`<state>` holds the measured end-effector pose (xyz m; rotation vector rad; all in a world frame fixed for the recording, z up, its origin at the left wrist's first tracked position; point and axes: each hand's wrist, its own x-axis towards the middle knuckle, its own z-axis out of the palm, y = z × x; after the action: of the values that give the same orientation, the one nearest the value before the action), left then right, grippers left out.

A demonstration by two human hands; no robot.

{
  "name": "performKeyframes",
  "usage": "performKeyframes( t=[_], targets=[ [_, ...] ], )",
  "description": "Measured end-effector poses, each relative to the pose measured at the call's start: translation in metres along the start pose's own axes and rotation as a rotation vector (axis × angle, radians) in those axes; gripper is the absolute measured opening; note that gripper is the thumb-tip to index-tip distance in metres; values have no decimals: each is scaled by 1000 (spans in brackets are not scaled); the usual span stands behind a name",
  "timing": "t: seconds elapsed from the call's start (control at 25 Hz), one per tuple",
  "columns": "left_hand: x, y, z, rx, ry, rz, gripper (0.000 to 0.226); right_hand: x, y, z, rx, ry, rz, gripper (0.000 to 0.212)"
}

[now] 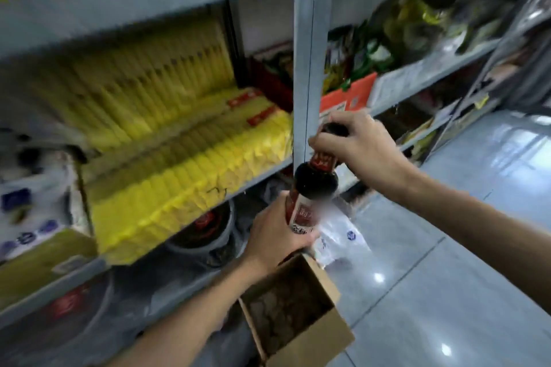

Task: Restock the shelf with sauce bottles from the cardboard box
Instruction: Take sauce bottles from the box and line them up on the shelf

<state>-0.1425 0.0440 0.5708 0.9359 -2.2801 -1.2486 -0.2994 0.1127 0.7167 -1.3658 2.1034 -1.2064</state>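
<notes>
Item: one sauce bottle (310,188), dark, red label, held upright in the air above the open box (301,337) and in front of the shelf (259,171) post. Left hand (277,235) wrapped round its lower body; right hand (354,143) clasped over the cap and neck. Box on the floor (447,247), contents blurred. Nearest shelf bay filled with yellow packets (185,158). Step in hand, by judgement: carrying from box to shelf. Next move calls for finding a free spot, none plainly visible, and setting the bottle down upright.
</notes>
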Motion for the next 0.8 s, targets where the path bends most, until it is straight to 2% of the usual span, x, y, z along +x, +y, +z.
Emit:
performKeyframes(
  t=[0.08,0.2,0.32,0.4,0.52,0.6,0.8],
  targets=[
    [-11,66,-46,-92,23,79,62,-1,-74,-43,68,61,-78,32],
    [-39,143,-111,-207,90,156,60,-14,-182,-78,123,151,-251,23],
    [-74,199,-173,-283,145,231,60,-26,-271,-89,147,208,-401,29],
    [-100,223,-214,-301,177,247,55,-30,-317,-86,215,177,-465,27],
    [-134,235,-279,-317,225,245,48,-31,-370,-66,293,97,-479,21],
    [-151,235,-316,-317,273,226,47,-29,-391,-45,308,21,-463,26],
    [-194,200,-423,-218,386,202,51,-31,-457,44,329,-119,-442,27]
  ],
)
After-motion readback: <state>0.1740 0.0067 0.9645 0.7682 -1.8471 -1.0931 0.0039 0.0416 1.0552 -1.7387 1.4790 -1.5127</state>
